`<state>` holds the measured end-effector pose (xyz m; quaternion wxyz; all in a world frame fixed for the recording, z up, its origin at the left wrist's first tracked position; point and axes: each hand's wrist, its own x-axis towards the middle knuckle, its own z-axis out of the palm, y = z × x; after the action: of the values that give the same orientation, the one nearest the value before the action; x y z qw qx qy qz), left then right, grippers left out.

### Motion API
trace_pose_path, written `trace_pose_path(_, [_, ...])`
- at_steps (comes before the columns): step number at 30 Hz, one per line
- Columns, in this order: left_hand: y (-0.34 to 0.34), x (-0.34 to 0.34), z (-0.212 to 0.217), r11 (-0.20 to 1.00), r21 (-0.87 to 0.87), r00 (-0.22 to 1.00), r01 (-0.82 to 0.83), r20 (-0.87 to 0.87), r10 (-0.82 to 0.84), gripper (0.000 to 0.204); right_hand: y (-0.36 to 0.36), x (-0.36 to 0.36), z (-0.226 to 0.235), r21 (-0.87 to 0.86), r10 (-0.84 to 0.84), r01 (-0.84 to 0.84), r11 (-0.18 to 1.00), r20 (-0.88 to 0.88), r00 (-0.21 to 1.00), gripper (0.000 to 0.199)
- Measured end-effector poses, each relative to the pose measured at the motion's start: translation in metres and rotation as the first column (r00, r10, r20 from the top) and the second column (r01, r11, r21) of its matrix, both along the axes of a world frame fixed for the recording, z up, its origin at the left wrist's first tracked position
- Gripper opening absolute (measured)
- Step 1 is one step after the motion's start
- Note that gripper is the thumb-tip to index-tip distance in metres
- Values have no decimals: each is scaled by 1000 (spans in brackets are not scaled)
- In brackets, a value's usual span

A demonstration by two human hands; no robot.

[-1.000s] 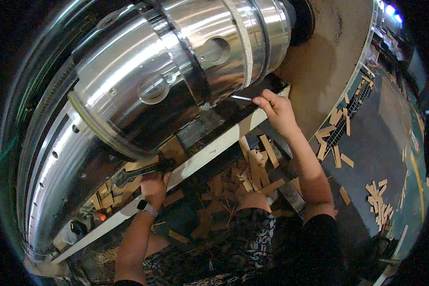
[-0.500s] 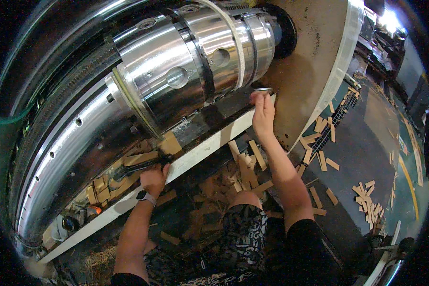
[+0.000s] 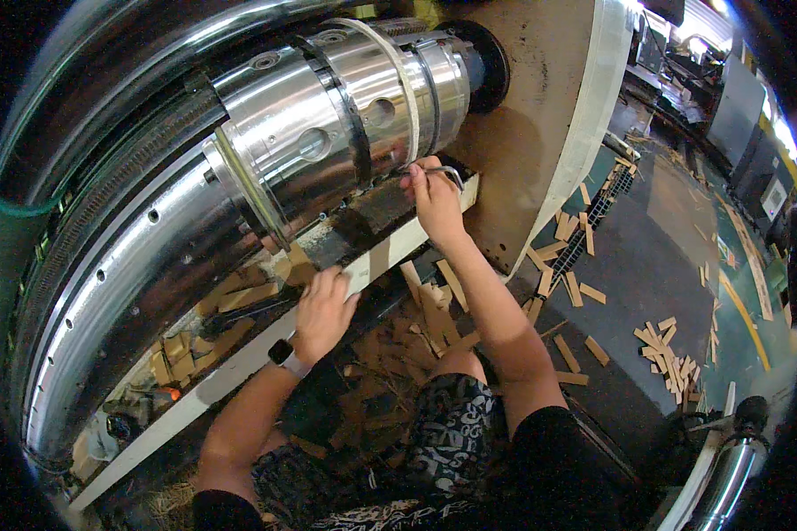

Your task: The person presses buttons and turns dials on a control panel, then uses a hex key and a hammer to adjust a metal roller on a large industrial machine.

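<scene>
My right hand [image 3: 437,208] is closed on a shiny bent metal rod, by its look a hex key [image 3: 452,174]. It holds the key at the lower side of a large polished steel cylinder [image 3: 274,111], near the pale band [image 3: 410,97] around it. The key's inner end is hidden by my fingers. My left hand [image 3: 321,310], wearing a watch, lies with fingers stretched over the white rail [image 3: 390,250], holding nothing. Just left of it a long dark tool [image 3: 252,307] lies among cardboard pieces in the trough below the cylinder.
A brown-stained machine side plate [image 3: 527,115] stands right of the cylinder. Cardboard strips [image 3: 669,358] are scattered over the floor and under the rail. A small orange-tipped item [image 3: 170,393] lies in the trough's left part. A chrome roller [image 3: 726,478] is at lower right.
My right hand has shifted left along the cylinder with the hex key, now by the pale band. My left hand has come away from the dark tool onto the rail. The view has shifted somewhat.
</scene>
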<state>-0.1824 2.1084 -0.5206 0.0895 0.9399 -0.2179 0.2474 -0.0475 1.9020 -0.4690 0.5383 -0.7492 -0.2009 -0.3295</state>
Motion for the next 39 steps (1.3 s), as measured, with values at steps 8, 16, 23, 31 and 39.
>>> trace_pose_path(8, [-107, 66, 141, 936, -23, 867, 351, 385, -316, 41, 1, 13, 0, -305, -141, 195, 932, 192, 971, 19])
trace_pose_path(16, [-109, 96, 165, 960, 141, 907, 243, 317, -277, 16, 6, 2, 14, -567, -247, 244, 787, 74, 966, 10])
trace_pose_path(23, [-126, 108, 152, 684, -727, 885, 60, -278, -374, 20, 4, 10, -6, -461, -258, 284, 841, 120, 959, 14])
trace_pose_path(31, [-121, 106, 155, 930, -327, 981, 169, 143, -128, 29, 11, 3, 3, -412, -223, 199, 889, -10, 975, 19])
trace_pose_path(39, [-108, 105, 170, 633, -774, 622, 18, -487, -613, 23, 10, 4, -1, -86, -122, 135, 987, 139, 983, 12])
